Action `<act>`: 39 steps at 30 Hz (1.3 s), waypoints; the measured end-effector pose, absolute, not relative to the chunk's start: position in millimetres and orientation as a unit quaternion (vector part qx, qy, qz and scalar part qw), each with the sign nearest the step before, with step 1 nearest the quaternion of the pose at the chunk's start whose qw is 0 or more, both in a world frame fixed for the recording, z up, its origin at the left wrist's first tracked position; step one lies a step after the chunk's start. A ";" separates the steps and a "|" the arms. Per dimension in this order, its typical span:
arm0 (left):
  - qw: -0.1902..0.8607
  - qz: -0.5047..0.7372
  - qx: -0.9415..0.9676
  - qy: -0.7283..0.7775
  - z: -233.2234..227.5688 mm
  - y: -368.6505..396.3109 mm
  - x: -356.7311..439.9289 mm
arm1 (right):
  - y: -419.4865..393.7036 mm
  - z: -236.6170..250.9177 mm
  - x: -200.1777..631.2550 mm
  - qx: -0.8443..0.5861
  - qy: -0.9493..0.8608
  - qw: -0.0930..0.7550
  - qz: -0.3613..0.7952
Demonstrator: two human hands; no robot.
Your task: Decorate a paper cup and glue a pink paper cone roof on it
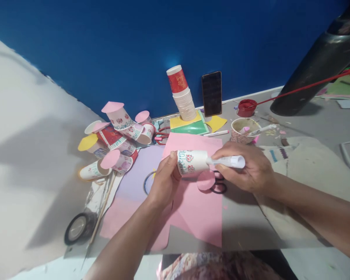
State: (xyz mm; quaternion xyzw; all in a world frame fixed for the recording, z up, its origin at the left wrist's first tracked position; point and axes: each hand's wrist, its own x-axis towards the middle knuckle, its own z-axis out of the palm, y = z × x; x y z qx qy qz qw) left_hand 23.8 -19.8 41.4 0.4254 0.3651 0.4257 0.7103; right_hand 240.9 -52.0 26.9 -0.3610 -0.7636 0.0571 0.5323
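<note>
I am watching through the head camera, and the left hand (163, 179) is gripping a paper cup (191, 161) lying on its side, above the pink paper sheet (198, 212). The fingers are closing around the base end, with the thumb on top, so I judge the cup is being kept steady and not rolling. Its long axis is running almost level, left to right across the view, and the open mouth is pointing to the right, toward the other hand.

The right hand (249, 168) is holding a white glue stick (229, 161), fingers wrapping around its body. The stick is lying nearly in line with the cup, and its tip is touching the rim of the mouth. It seems to me that the cup is turned sideways like this so the rim is facing the stick directly.

Just under the cup mouth a small pink paper circle (205, 180) is lying on the sheet, partly over the black scissors (219, 187). I cannot tell if it is touching the cup.

To the left, a heap of cups (116, 136) with paper circles on their mouths is lying near the wall. Behind, a stack of cups (183, 95) is standing upright beside a dark phone (211, 93) that is leaning against the blue wall (134, 46).
</note>
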 end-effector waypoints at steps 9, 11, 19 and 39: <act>0.700 0.428 0.470 0.326 45.0 -23.9 22.1 | -42.8 31.1 248.7 -0.474 -0.676 0.550 0.128; 0.699 0.428 0.473 0.322 45.0 -22.1 21.6 | -43.8 31.7 247.5 -0.454 -0.688 0.552 0.128; 0.712 0.422 0.451 0.335 40.4 -16.3 20.4 | -48.1 32.4 244.0 -0.444 -0.677 0.575 0.119; 0.845 0.407 0.184 0.295 45.5 -3.1 16.1 | -46.3 29.8 247.3 -0.370 -0.741 0.558 0.052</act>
